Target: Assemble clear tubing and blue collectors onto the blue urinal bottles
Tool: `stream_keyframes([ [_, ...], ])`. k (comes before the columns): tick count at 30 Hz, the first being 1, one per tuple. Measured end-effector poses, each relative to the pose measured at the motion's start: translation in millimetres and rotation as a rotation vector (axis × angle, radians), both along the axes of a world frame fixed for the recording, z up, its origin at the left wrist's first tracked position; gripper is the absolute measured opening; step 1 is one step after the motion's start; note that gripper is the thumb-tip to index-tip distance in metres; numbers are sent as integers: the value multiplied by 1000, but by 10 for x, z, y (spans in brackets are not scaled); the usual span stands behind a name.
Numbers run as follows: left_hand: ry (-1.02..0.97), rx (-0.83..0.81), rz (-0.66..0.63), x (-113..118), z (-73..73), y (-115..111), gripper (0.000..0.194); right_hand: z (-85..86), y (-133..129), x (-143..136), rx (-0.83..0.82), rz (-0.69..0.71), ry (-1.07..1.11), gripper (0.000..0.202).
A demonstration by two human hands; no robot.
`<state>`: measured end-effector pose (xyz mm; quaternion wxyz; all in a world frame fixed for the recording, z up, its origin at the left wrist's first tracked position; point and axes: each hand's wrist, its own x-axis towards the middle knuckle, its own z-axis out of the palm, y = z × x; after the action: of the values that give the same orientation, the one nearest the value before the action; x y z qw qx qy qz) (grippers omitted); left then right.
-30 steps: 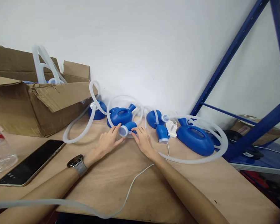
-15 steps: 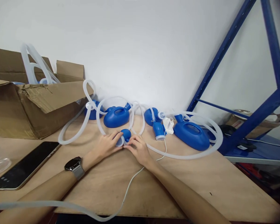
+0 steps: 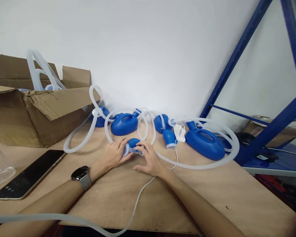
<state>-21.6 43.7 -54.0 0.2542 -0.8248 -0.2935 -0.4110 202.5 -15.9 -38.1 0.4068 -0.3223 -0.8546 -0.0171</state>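
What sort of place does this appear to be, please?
Probably a packing or storage workroom: blue bottles and hoses are spread on a wooden table, beside an open carton and a metal rack.

The place looks like a small workshop or packing corner of a storeroom, though which of the two cannot be told; a plain wooden bench point(image 3: 239, 200) stands against a bare white wall point(image 3: 138, 49); an open, worn cardboard box point(image 3: 56, 126) holds pale looped hoses point(image 3: 34, 74); several similar blue bottles point(image 3: 124, 125) with handles stand along the back of the bench, as stock or parts would; at the right rises a blue metal rack point(image 3: 233, 62), its punched upright bare, with another carton point(image 3: 283, 136) and dark, indistinct items on its shelves.
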Motion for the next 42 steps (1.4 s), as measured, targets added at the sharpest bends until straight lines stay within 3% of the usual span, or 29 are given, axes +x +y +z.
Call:
stream_keyframes([
  [3, 56, 134, -57, -4, 87, -43, 40, -122, 39, -7, -31, -183, -10, 55],
  [7, -4, 142, -113, 24, 97, -55, 29, -224, 108, -56, -23, -164, 55, 34],
  [15, -418, -351, -276, 91, -11, -116, 31, -115, 145, -170, 106, -121, 146, 23],
  [17, -618, -511, -263, 138, 30, -114, 38, -104, 158, -183, 158, -135, 140, 21],
  [20, -1075, -771, -243, 181, 148, -38, 50, -97, 183, -134, 260, -188, 103, 24],
  [22, -1188, -874, -283, 139, 228, 47, 51, -92, 195, -62, 300, -206, 78, 25],
  [23, -1105, -869, -266, 90, 259, 92, 52, -90, 198, -21, 308, -208, 63, 24],
  [26, -674, -707, -35, -136, 303, 214, 53, -99, 199, 101, 338, -204, -4, 23],
  [30, -407, -636, 80, -426, 254, 371, 49, -147, 208, 213, 377, -205, -124, 26],
  [34, -224, -554, 185, -530, 172, 454, 51, -197, 241, 269, 380, -216, -210, 29],
  [36, -216, -423, 127, -503, 170, 400, 48, -210, 259, 276, 383, -224, -237, 30],
  [38, -155, -321, -42, -417, 196, 276, 40, -217, 268, 269, 398, -231, -255, 30],
  [40, -78, -366, -233, -280, 229, 116, 33, -222, 268, 255, 416, -231, -267, 30],
  [42, -121, -480, -285, -125, 249, -27, 30, -228, 262, 245, 424, -231, -274, 30],
])
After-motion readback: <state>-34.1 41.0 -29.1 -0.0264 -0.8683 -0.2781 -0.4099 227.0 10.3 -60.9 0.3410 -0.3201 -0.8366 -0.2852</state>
